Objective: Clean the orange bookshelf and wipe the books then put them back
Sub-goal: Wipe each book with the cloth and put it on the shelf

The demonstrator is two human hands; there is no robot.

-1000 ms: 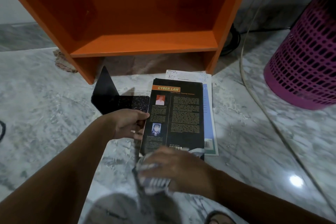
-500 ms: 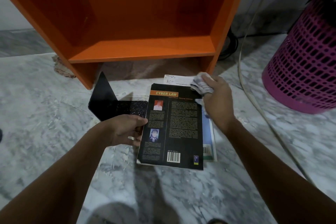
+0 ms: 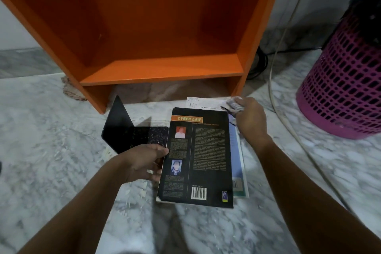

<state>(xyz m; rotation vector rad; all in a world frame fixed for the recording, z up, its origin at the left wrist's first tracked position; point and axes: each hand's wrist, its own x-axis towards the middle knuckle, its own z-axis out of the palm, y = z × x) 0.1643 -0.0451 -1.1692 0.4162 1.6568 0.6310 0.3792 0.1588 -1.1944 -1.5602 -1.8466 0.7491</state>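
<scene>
Hands curled: left [image 3: 142, 163] grips book [image 3: 206, 150], right [image 3: 250, 121] probably cloth [image 3: 234, 106].

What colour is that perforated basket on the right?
The basket is bright pink-magenta, seen best in the head view.

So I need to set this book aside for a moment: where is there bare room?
Bare: the orange bookshelf's bottom board; the marble floor left of the black bookend. Crowded: the middle, where the Cyber Law book lies on another book; to the right, a white cable and the pink basket.
</scene>
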